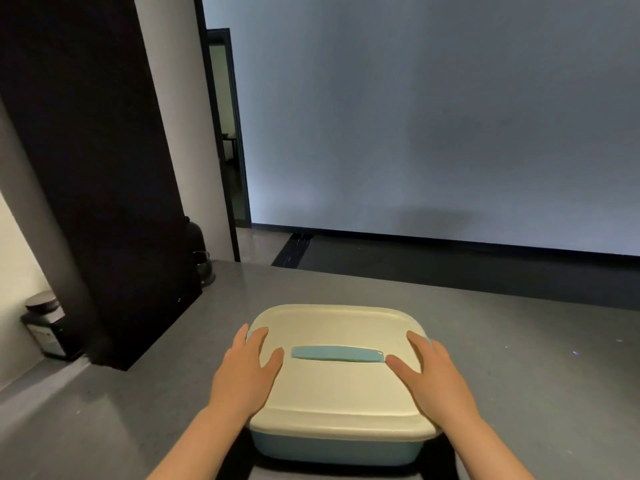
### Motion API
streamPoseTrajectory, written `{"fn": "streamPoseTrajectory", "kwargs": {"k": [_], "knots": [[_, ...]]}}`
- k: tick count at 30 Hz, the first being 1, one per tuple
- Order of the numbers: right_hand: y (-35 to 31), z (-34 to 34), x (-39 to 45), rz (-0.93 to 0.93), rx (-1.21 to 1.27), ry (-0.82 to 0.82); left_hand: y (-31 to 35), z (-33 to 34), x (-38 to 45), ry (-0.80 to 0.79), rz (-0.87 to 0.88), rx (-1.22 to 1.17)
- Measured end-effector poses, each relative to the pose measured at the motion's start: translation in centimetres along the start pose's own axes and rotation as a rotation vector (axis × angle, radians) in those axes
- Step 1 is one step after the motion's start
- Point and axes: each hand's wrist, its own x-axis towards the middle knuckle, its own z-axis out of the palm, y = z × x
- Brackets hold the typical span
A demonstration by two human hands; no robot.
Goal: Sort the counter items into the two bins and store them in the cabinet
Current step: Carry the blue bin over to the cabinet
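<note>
Both hands lie flat with fingers spread, clamped on nothing: the left hand (pixel 251 367) and right hand (pixel 427 372) press the cream lid (pixel 341 393) at either end of its blue handle (pixel 337 353), probably to seat it or steady the bin. The pale-blue bin (pixel 332 448) sits on the grey tabletop (pixel 519 341) directly before the person. Its handle runs left to right, marking the long axis.

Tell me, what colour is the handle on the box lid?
Light blue. The handle lies across the cream lid, clearest in the head view.
</note>
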Motion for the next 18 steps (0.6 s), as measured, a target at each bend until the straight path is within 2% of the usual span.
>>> {"fn": "streamPoseTrajectory", "kwargs": {"k": [4,10,18], "knots": [[-0.1,0.1,0.2,0.027,0.058,0.009,-0.1,0.2,0.8,-0.029,-0.036,0.051],[-1.0,-0.3,-0.9,0.063,-0.006,0.007,0.2,-0.1,0.4,-0.067,-0.041,0.097],[-1.9,1.3,-6.8,0.028,-0.056,-0.020,-3.5,-2.6,-4.8,-0.061,-0.054,0.053]]}}
